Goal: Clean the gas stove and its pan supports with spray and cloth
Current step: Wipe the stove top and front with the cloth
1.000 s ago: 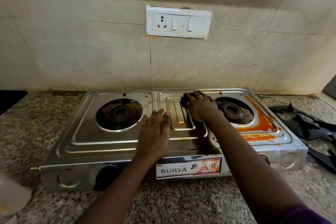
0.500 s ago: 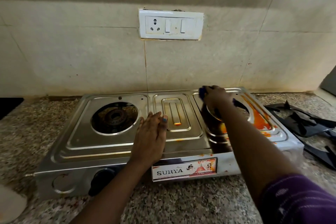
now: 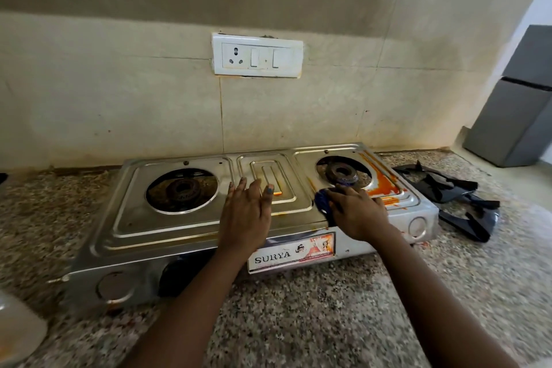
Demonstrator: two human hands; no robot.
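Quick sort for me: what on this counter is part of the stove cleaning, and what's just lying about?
In the job:
- gas stove
- blue cloth under the right hand
- left hand flat on the stove
- orange stain
- black pan supports, off on the counter

Lying about:
- wall socket panel
- grey fridge

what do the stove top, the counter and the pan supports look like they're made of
Stove top: likely stainless steel, shiny, mirroring light along its pressed ridges. Counter: speckled polished stone, probably granite, judging by its grey, black and pale flecks. Pan supports: dark metal, perhaps enamelled or cast iron; glossy black prongs, but too blurred to be sure.
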